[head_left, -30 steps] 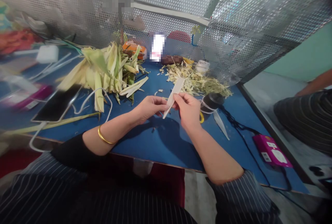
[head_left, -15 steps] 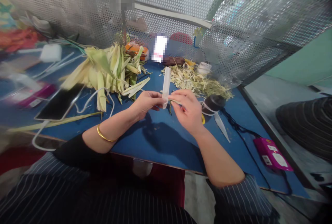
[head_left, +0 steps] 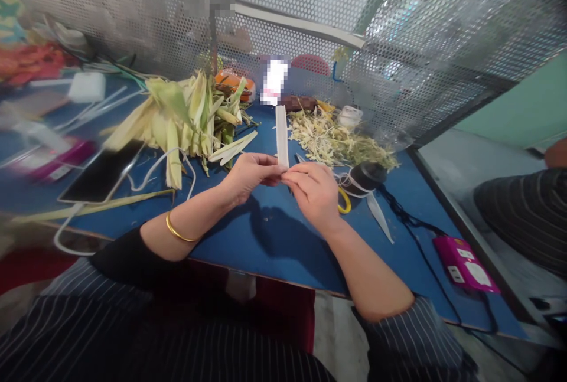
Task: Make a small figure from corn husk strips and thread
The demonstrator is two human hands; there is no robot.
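Observation:
A pale, flat strip of corn husk (head_left: 282,137) stands nearly upright above the blue table, its lower end between my fingertips. My left hand (head_left: 251,176) pinches that lower end from the left, thumb on top. From the right, my right hand (head_left: 313,193) has its fingertips closed at the same spot, touching the strip's base and the left fingertips. Whether a smaller piece is tucked in the right fingers is hidden. Just right of my right hand lie yellow-handled scissors (head_left: 344,200), partly covered by it.
Corn husks (head_left: 172,116) are heaped at the left, and shredded husk pieces (head_left: 336,137) at the back right. A dark thread spool (head_left: 367,176), a white pointed piece (head_left: 380,218) and a magenta power box (head_left: 466,264) lie rightward. A corded phone (head_left: 101,174) lies left. Perforated mesh (head_left: 301,22) stands behind.
My right hand has moved slightly left, its fingertips now meeting the left ones at the strip's base. The strip has turned to lean slightly left, and more of the scissors shows.

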